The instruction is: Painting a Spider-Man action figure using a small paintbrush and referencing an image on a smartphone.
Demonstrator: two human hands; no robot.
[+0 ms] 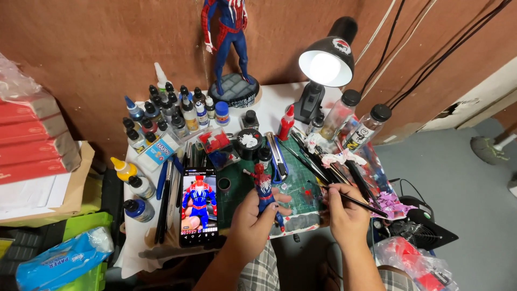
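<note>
Left hand (249, 218) grips small red-and-blue plastic figurine (265, 191) over green cutting mat (299, 186) on tabletop (274, 99); right hand (347, 213) pinches thin black paintbrush (362, 203) beside it.

Left hand (249, 220) raised, fingers curled in closed grip. Right hand (347, 215) alongside, pinch grip closed, forearms bare.

Tall statue (229, 37) head cut off by top edge, small figurine's (265, 189) legs hidden — left hand (250, 218).
</note>
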